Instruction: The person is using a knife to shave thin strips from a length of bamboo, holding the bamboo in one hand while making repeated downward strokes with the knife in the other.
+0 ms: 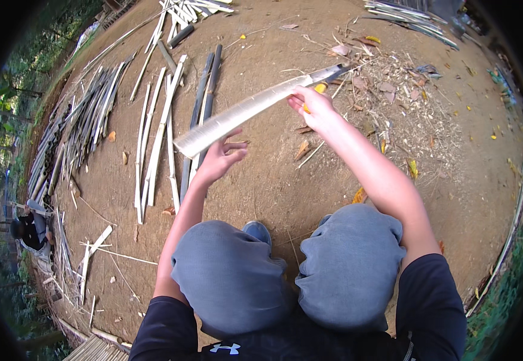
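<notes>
A long pale slat of split bamboo slants across in front of me, wide at its lower left end and narrowing to a dark tip at the upper right. My right hand grips its lower edge beyond the middle, thumb and fingers closed on it. Under the wide end is my left hand, its fingers spread apart and not wrapped round the slat. Whether those fingertips touch the underside, I cannot tell. Beneath the slat's left end lie dark bamboo poles and several pale bamboo strips.
Piles of bamboo strips lie at left, with more strips at the far side and another stack far right. Wood shavings and dry leaves litter the dirt. My bent knees are close below. Another person sits far left.
</notes>
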`<state>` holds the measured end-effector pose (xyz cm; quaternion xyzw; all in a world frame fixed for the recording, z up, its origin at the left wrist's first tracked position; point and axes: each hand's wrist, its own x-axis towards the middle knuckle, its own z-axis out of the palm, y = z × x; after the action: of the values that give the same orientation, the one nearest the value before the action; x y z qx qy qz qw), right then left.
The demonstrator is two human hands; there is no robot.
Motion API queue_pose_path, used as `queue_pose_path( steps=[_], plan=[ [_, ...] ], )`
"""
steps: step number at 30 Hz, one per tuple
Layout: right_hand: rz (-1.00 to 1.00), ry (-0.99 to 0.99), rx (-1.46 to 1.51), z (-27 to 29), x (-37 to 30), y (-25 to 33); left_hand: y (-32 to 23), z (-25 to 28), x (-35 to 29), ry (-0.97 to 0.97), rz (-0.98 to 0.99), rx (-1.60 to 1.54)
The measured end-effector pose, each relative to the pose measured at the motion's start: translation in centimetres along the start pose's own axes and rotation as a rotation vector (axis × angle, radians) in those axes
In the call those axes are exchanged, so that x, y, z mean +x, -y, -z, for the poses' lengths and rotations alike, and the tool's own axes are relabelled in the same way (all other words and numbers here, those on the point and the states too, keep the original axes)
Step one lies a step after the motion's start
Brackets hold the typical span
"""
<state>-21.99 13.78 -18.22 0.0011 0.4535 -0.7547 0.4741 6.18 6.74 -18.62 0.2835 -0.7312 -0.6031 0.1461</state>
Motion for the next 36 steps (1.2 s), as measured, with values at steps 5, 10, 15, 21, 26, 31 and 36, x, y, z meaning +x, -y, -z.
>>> queue_pose_path(
  steps=[5,10,15,21,26,31,36],
  plan=[
    [-0.015,-0.014,-0.048,-3.3,-2.7,2.5,-6.0,-3.3,3.4,-0.166,-0.350,0.092],
    [-0.069,0.138,-0.020,-2.9,-4.0,3.6,-10.4,-4.6,6.1,-0.385,-0.671,0.012],
    [-0.122,0.119,-0.476,0.0,-4.8,5.9,-10.8,-5.1,6.6,-0.526,-0.745,-0.050],
    [0.621,-0.098,-1.566,6.0,-8.2,6.9,-9.6,-5.4,6.3,-0.615,-0.818,-0.133],
    [0.737,-0.050,-1.969,7.7,-9.5,6.7,-8.8,-6.4,6.0,-0.577,-0.813,-0.189],
    [0.768,-0.010,-2.008,6.1,-10.6,6.0,-8.2,-6.2,5.6,-0.620,-0.736,0.011],
    [0.668,-0.014,-1.927,5.1,-10.7,4.4,-9.5,-7.3,4.9,-0.649,-0.710,-0.060]
  ],
)
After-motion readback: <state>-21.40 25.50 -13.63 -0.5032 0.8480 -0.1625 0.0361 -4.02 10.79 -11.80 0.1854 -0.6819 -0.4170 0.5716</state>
